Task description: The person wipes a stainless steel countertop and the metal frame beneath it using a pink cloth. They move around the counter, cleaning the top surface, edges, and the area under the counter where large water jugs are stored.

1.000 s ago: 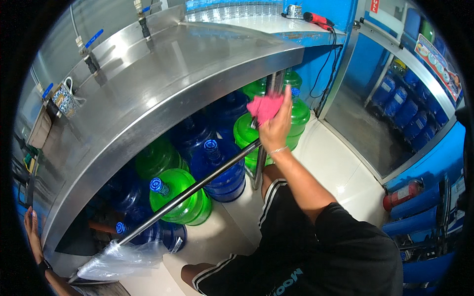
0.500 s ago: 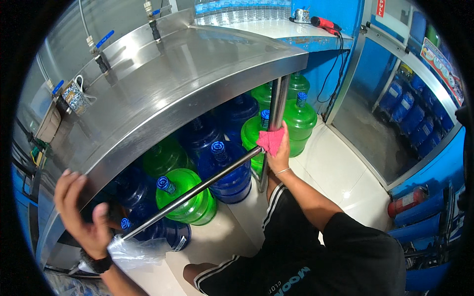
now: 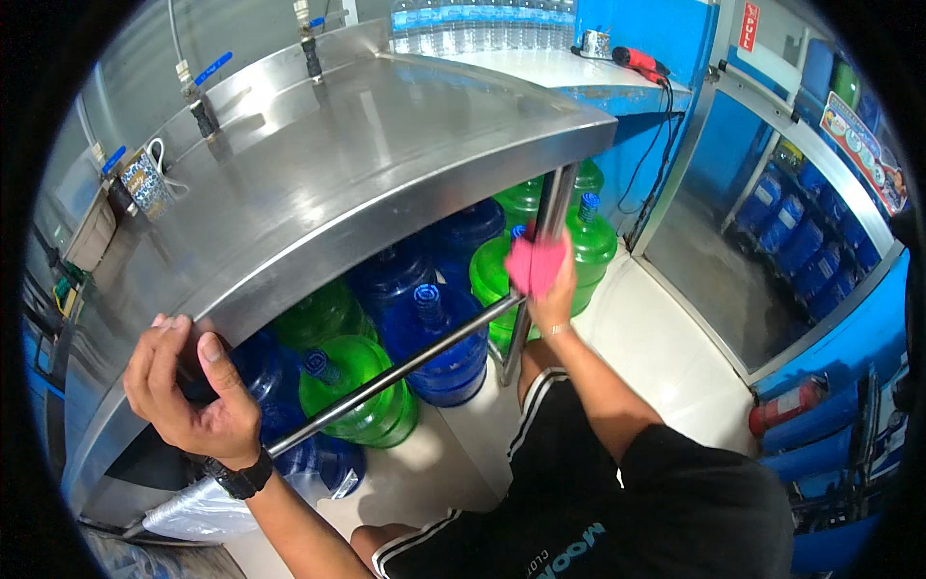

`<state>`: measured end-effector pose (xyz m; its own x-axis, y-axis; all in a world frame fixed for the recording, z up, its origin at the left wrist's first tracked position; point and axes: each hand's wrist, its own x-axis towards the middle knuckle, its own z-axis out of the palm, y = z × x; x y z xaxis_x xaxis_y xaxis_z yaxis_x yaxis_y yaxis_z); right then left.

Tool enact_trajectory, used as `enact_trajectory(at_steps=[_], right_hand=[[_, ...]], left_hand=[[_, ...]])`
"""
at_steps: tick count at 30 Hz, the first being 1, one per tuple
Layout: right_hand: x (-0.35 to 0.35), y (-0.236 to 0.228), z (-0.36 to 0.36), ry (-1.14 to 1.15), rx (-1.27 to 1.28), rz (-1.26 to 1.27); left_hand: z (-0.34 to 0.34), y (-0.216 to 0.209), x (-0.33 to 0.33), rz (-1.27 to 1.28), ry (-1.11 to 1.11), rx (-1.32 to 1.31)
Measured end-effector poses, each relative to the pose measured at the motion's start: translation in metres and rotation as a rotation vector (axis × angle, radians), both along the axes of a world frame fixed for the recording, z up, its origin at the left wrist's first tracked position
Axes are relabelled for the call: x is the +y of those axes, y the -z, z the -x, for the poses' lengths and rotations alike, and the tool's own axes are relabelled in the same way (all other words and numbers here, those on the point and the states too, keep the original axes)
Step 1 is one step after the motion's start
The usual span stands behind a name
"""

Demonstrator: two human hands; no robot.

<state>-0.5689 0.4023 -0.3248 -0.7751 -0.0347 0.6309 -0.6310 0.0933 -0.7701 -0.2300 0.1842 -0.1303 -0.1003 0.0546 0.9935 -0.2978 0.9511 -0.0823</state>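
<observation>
My right hand point(image 3: 557, 294) is closed on a pink cloth point(image 3: 536, 266), pressing it against the upright steel leg point(image 3: 554, 205) just above where a steel crossbar point(image 3: 405, 369) joins. My left hand point(image 3: 198, 391), with a black watch on its wrist, is at the front edge of the stainless steel table point(image 3: 318, 145). Its fingertips rest at that edge, with the thumb held apart, and it holds nothing. Below the tabletop stand large green water jugs point(image 3: 359, 396) and blue water jugs point(image 3: 446, 347) with blue caps, partly hidden by table and crossbar.
Valves with blue handles point(image 3: 212, 69) line the table's back, near a patterned mug point(image 3: 147, 188). A white shelf point(image 3: 521, 64) holds several bottles and a red corded tool point(image 3: 640, 64). A glass door point(image 3: 714, 241) stands right, above a red cylinder point(image 3: 786, 407). Clear plastic point(image 3: 217, 510) lies lower left.
My left hand has moved right and a little down, its fingers coming to the table edge. My right hand has tilted the cloth slightly on the leg. The view has shifted slightly.
</observation>
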Motion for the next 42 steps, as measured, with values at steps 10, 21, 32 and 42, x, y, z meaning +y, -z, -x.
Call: enact_trajectory(at_steps=[10, 21, 32, 42], right_hand=[[0.018, -0.084, 0.042, 0.079, 0.496, -0.142], [-0.005, 0.058, 0.003, -0.431, 0.047, 0.367], [0.009, -0.116, 0.048, 0.021, 0.429, -0.04], [0.013, 0.029, -0.004, -0.363, 0.11, 0.002]], left_hand=[[0.0, -0.004, 0.001, 0.06, -0.069, -0.016], [0.012, -0.003, 0.006, 0.037, -0.016, 0.123], [-0.001, -0.003, 0.015, -0.05, -0.009, -0.005], [0.011, -0.003, 0.013, -0.033, -0.041, 0.069]])
